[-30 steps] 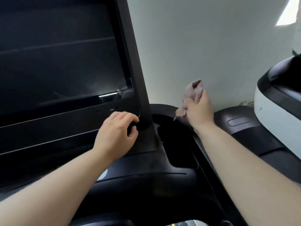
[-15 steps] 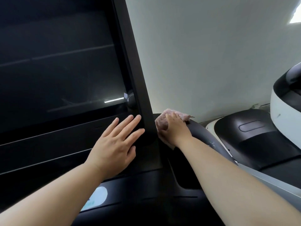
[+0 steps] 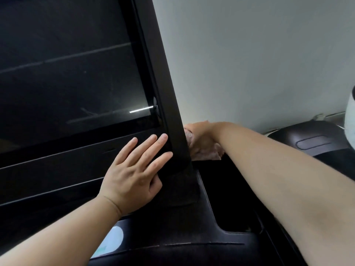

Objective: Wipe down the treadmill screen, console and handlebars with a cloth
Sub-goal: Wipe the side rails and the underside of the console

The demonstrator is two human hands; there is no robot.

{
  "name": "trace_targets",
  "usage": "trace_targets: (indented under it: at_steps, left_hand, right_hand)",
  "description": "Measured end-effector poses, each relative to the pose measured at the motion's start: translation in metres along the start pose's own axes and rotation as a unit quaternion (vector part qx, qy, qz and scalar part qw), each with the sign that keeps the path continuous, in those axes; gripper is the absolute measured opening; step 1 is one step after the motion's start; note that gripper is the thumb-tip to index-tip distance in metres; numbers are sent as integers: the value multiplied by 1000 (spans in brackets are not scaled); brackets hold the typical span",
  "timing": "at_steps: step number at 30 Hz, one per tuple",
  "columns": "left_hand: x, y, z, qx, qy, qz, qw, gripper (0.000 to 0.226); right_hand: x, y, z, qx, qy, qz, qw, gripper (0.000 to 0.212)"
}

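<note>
The treadmill's big dark screen (image 3: 67, 77) fills the left, framed by a black bezel (image 3: 163, 96). My left hand (image 3: 134, 173) lies flat with spread fingers on the bezel's lower right corner. My right hand (image 3: 201, 139) reaches behind the screen's right edge and presses a pinkish cloth (image 3: 213, 152) against the back of the frame; its fingers are hidden behind the bezel. The black console (image 3: 184, 223) slopes below both hands, with a recessed pocket (image 3: 230, 208) under my right forearm.
A pale wall (image 3: 259, 54) stands behind the screen. A neighbouring machine's dark cover (image 3: 311, 139) and white body (image 3: 350, 120) sit at the right edge. A light oval sticker (image 3: 113, 239) shows on the console under my left wrist.
My right hand brought the cloth down from the air and slid it left behind the screen's edge. My left hand opened flat on the bezel. The view moved closer.
</note>
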State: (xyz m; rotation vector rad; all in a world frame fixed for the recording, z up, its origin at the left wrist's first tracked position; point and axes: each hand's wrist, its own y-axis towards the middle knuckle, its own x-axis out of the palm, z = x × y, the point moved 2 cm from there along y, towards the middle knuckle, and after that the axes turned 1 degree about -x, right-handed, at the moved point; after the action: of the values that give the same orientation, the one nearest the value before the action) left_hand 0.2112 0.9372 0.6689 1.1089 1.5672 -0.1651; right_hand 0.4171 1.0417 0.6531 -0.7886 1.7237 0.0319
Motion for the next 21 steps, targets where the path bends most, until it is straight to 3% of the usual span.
trace_targets:
  at_steps: [2,3,8,11,14,15,18,21]
  left_hand:
    - [1,0,1,0,9,12,1000,54]
    - [2,0,1,1,14,17,1000,54]
    - [2,0,1,4,15,20,1000,53]
    - [2,-2,1,6,14,14,1000,56]
    - [4,-1,0,16,22,9,1000,57]
    - [5,-2,1,17,24,10,1000,57]
    - [8,-2,2,24,33,14,999,56]
    - [8,-3,3,25,47,28,998,56]
  right_hand:
    - [7,-17,13,97,28,42,994,69]
    - [14,-21,27,137,53,65,987,79]
    - [38,-47,63,245,27,34,969,104]
    - [40,-46,54,238,-34,41,970,88]
    - [29,-23,36,154,-12,108,982,34]
    - [27,-12,31,117,1,123,986,26]
    - [24,12,20,81,81,104,988,46]
    - [33,11,22,121,108,168,972,35]
